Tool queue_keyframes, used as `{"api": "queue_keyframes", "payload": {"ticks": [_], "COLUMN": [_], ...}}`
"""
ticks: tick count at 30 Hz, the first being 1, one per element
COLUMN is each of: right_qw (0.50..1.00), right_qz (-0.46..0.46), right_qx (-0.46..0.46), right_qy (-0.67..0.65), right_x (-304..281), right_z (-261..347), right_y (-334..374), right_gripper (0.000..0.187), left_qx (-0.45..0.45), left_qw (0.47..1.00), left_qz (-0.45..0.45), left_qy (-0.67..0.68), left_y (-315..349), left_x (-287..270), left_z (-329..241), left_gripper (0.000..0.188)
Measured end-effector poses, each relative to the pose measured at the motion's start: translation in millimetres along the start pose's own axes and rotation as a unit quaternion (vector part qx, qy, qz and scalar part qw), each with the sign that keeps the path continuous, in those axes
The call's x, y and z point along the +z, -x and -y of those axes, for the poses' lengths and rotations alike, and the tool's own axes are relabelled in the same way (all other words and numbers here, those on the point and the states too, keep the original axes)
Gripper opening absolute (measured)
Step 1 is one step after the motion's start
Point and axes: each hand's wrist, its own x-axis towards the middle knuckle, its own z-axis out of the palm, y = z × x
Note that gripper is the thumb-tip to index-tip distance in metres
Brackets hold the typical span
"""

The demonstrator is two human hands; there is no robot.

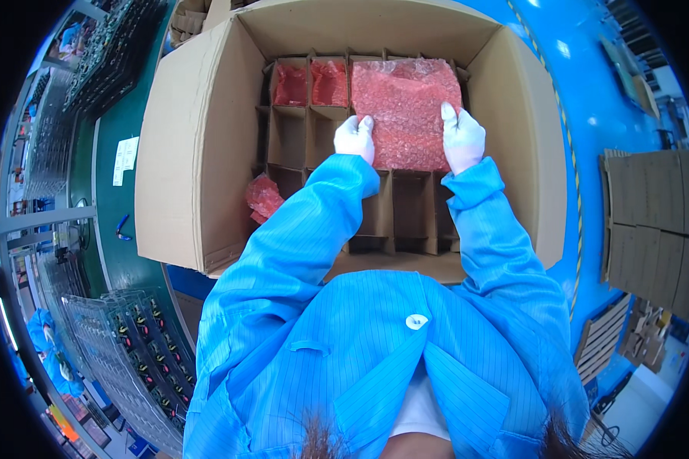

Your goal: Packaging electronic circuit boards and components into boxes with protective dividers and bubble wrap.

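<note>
A pink bubble wrap bag [404, 115] spans the space between my two white-gloved hands, above the cardboard divider grid. My left hand [355, 139] grips its left edge, thumb on top. At the opposite edge, my right hand [462, 138] pinches it the same way. Beneath lies a large open cardboard box [177, 145] with a cardboard divider [287, 138] inside. Pink wrap lines two cells at the far left, one pink-lined cell [292, 84] beside another [329, 83]. A crumpled pink bubble wrap piece [263, 197] rests at the box's left side, near my left sleeve.
To the left runs a green table [113, 191] with white paper labels [125, 159] and blue-handled pliers [122, 227]. Clear trays of small parts [142, 344] stand at lower left. Stacked cardboard [651, 222] and a wooden pallet [601, 336] are on the right, by the blue floor [589, 99].
</note>
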Motion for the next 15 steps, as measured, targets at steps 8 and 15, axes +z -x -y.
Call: {"api": "queue_keyframes", "payload": {"ticks": [8, 15], "right_qw": [0.976, 0.87], "right_qz": [0.1, 0.341], "right_qx": [-0.079, -0.238], "right_qy": [0.176, 0.264], "right_x": [-4, 70], "right_z": [-25, -10], "right_y": [-20, -14], "right_gripper": [0.031, 0.047], "left_qx": [-0.107, -0.166], "left_qw": [0.977, 0.946], "left_qz": [0.031, 0.023], "left_qy": [-0.181, -0.277], "left_y": [-2, -1], "left_x": [30, 47], "left_z": [37, 61], "left_gripper": [0.033, 0.033]}}
